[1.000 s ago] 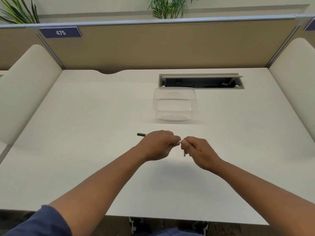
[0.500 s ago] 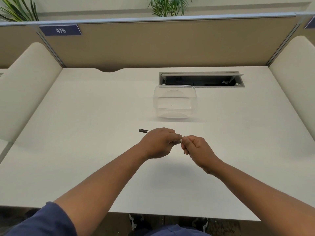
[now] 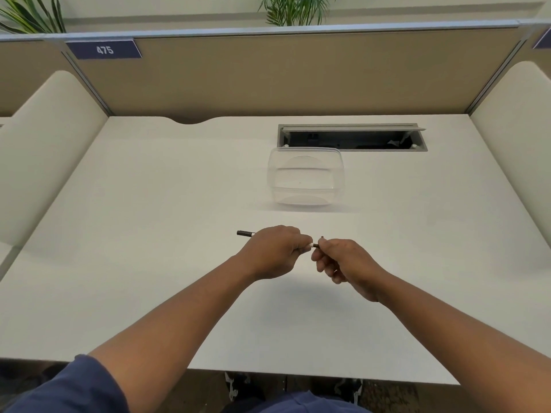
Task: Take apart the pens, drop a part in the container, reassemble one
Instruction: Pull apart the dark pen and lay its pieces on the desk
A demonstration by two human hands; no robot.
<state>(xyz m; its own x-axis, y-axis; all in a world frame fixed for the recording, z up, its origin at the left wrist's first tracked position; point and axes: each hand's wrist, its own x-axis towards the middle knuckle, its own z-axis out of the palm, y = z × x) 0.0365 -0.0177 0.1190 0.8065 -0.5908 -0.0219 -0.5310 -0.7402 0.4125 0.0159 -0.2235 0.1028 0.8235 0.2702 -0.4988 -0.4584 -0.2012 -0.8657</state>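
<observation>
Left hand (image 3: 275, 251) fisting round pen (image 3: 246, 233) barrel, dark end jutting left. Right hand (image 3: 346, 263) pinching dark tip piece (image 3: 316, 245), just parted from white collar. Best pulling straight along axis, no bending. Clear container (image 3: 305, 177) waiting beyond, apparently empty.

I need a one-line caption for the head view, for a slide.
Two hands, left hand and right hand, grip a pen above a white desk, before a clear container.

We count: 2 hands (image 3: 275, 251) | 1 pen (image 3: 246, 233) | 1 clear container (image 3: 305, 177) | 1 desk (image 3: 149, 234) | 2 plants (image 3: 293, 8)
</observation>
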